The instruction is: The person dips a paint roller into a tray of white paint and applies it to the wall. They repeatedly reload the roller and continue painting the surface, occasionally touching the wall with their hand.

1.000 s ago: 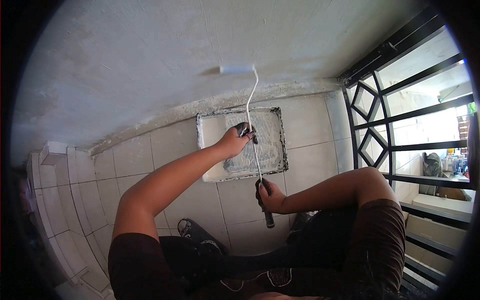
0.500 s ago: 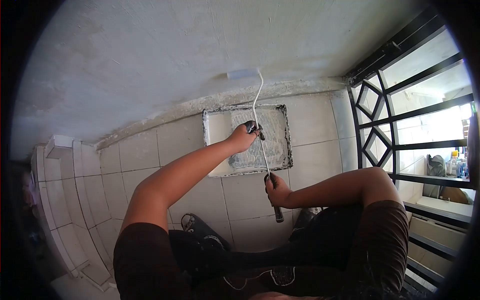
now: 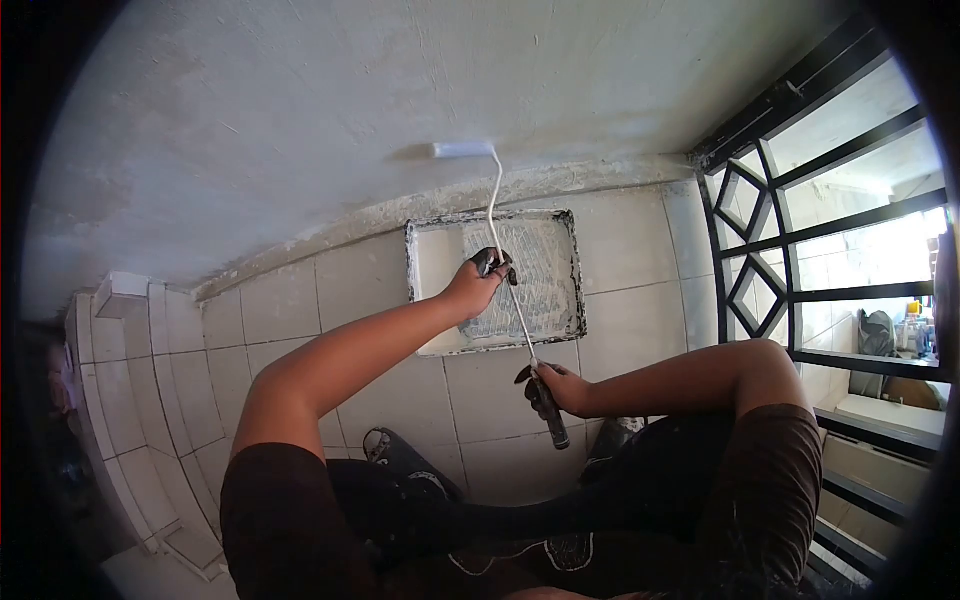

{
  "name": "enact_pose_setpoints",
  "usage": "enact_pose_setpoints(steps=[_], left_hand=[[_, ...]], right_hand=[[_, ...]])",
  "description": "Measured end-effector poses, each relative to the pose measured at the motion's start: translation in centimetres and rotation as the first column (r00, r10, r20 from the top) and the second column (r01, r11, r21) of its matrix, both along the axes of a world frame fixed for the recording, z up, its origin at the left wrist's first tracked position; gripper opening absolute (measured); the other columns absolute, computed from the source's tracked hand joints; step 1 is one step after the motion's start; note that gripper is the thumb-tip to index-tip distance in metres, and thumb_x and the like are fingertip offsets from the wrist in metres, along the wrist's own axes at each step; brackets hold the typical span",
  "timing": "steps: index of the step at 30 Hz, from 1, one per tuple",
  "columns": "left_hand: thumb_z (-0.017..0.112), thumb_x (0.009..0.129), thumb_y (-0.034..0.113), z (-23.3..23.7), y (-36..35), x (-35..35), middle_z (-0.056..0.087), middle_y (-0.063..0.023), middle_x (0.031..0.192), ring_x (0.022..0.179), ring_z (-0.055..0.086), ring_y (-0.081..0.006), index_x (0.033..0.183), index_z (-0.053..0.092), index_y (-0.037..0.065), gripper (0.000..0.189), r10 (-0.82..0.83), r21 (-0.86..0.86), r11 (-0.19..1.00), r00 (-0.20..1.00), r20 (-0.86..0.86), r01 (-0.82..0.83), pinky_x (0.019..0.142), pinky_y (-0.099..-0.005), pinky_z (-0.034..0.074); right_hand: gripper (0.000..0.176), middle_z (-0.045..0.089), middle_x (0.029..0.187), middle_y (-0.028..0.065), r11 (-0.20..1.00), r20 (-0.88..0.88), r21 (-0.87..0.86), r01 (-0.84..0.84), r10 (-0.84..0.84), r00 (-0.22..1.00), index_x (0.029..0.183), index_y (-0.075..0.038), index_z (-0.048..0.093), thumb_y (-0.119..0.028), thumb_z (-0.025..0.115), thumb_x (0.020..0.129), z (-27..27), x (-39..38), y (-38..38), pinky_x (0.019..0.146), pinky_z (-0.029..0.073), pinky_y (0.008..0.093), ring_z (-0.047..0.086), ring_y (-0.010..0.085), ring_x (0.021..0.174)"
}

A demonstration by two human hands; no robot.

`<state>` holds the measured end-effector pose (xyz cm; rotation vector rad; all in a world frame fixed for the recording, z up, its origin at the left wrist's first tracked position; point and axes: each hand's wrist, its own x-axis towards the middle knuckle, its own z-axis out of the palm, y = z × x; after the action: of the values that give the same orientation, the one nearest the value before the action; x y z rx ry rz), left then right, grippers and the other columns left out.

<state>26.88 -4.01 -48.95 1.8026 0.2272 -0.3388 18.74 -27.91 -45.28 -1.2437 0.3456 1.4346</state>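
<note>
Head view, one person, two hands on one paint roller (image 3: 517,312).

(a) Left hand (image 3: 478,283): grip pressed together around the thin wire shaft, high on the tool, directly above the paint tray (image 3: 576,270); the fingers are paint-stained.

(b) Right hand (image 3: 562,388): grip curled around the dark handle (image 3: 553,422) at the lower end of the tool, with the thumb lifted slightly off it. The butt of the handle sticks out below the hand.

(c) Roller sleeve (image 3: 463,149): one, white, lying flat against the rough plastered wall (image 3: 300,110), just above the joint between wall and floor.

(d) Paint tray: one, rectangular, dark-edged, coated with white paint. It rests on the tiled floor (image 3: 640,320) close to the wall.

(e) Surroundings: one black metal window grille (image 3: 762,250) at the right; one dark sandal (image 3: 395,462) on the tiles near the person's knees.
</note>
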Motion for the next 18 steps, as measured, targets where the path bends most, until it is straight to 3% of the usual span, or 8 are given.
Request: enact_pose_setpoints(steps=[2, 5, 8, 12, 16, 18], left_hand=[[0.057, 0.095, 0.020, 0.0, 0.4, -0.8, 0.062, -0.0067, 0.084, 0.077, 0.054, -0.0165, 0.106, 0.058, 0.006, 0.018, 0.015, -0.019, 1.000, 0.995, 0.101, -0.013, 0.074, -0.0308, 0.045], [0.058, 0.094, 0.018, 1.8, 1.6, -1.6, 0.063, -0.0092, 0.083, 0.076, 0.056, -0.0193, 0.104, 0.057, 0.005, 0.016, -0.069, -0.036, 0.996, 0.984, 0.162, 0.076, 0.073, -0.0331, 0.046], [0.057, 0.095, 0.014, 5.6, 1.9, -1.8, 0.061, -0.0060, 0.085, 0.079, 0.054, -0.0151, 0.102, 0.056, 0.004, 0.012, -0.147, -0.004, 0.988, 0.962, 0.229, 0.152, 0.077, -0.0302, 0.046], [0.058, 0.093, 0.008, 9.2, 2.4, -0.8, 0.060, -0.0058, 0.086, 0.081, 0.053, -0.0132, 0.101, 0.055, 0.003, 0.010, -0.201, 0.062, 0.979, 0.906, 0.371, 0.192, 0.077, -0.0289, 0.046], [0.057, 0.092, 0.007, 12.5, 3.5, 1.1, 0.060, -0.0091, 0.085, 0.079, 0.055, -0.0163, 0.101, 0.055, 0.002, 0.010, -0.231, 0.160, 0.972, 0.816, 0.530, 0.171, 0.076, -0.0304, 0.046], [0.057, 0.092, 0.010, 13.3, 3.8, 1.8, 0.061, -0.0129, 0.083, 0.075, 0.056, -0.0236, 0.101, 0.055, 0.002, 0.012, -0.181, 0.174, 0.979, 0.834, 0.522, 0.103, 0.073, -0.0336, 0.046]], right_hand=[[0.039, 0.057, 0.077, 0.0071, 0.994, 0.006, 0.091, -0.064, 0.063, 0.998, 0.098, -0.007, 0.045, -0.045, 0.039, 0.100, -1.1, -0.1, -0.7, 0.059, 0.051, 0.0342, 0.058, 0.0191, 0.065], [0.041, 0.059, 0.081, 0.0069, 0.948, 0.283, -0.009, -0.317, 0.307, 0.909, 0.100, -0.007, 0.048, -0.047, 0.040, 0.100, -0.8, 0.5, -1.0, 0.067, 0.048, 0.0318, 0.057, 0.0163, 0.072], [0.044, 0.061, 0.085, 0.0057, 0.980, 0.226, 0.051, -0.193, 0.177, 0.958, 0.103, -0.007, 0.051, -0.049, 0.040, 0.099, -1.0, 0.0, -0.2, 0.070, 0.044, 0.0308, 0.053, 0.0132, 0.075], [0.046, 0.062, 0.089, 0.0050, 0.979, 0.265, -0.002, -0.203, 0.196, 0.944, 0.107, -0.006, 0.054, -0.050, 0.041, 0.099, -1.6, 1.2, 1.7, 0.070, 0.044, 0.0302, 0.052, 0.0128, 0.078], [0.048, 0.060, 0.089, 0.0051, 0.980, 0.402, -0.079, -0.185, 0.201, 0.893, 0.107, -0.005, 0.056, -0.050, 0.041, 0.098, -1.7, 3.5, 4.1, 0.072, 0.044, 0.0309, 0.052, 0.0141, 0.079], [0.049, 0.059, 0.088, 0.0052, 0.981, 0.484, -0.117, -0.155, 0.193, 0.853, 0.107, -0.005, 0.056, -0.050, 0.040, 0.099, -1.8, 4.5, 5.4, 0.073, 0.044, 0.0312, 0.052, 0.0149, 0.078]])
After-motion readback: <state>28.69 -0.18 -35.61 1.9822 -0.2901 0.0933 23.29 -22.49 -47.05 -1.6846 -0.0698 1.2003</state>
